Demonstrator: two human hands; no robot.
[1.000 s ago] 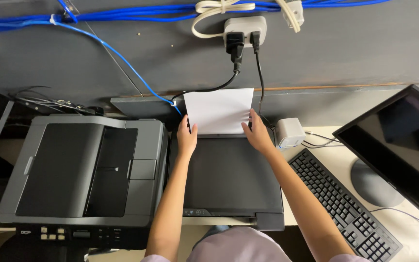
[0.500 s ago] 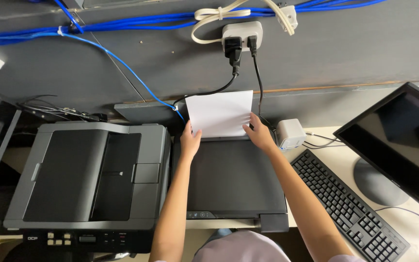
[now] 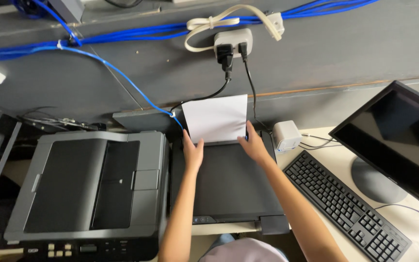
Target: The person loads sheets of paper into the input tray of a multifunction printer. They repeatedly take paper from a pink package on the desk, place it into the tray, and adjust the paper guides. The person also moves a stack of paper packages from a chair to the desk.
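A white sheet of paper (image 3: 215, 118) stands upright in the rear feed slot of a flat black printer (image 3: 229, 187). My left hand (image 3: 192, 152) rests at the sheet's lower left corner, fingers touching its edge. At the lower right corner my right hand (image 3: 253, 143) holds the sheet's side, thumb and fingers against it. Both forearms stretch across the black printer's lid.
A larger grey printer (image 3: 88, 187) sits to the left. A black keyboard (image 3: 345, 204) and a dark monitor (image 3: 398, 145) stand on the right, with a small white box (image 3: 287, 135) behind. Blue cables (image 3: 122, 73) and a wall socket with plugs (image 3: 231, 42) run along the grey wall.
The view has shifted slightly. My hands have slid a little lower along the sheet's bottom corners; the paper stays upright in the rear slot.
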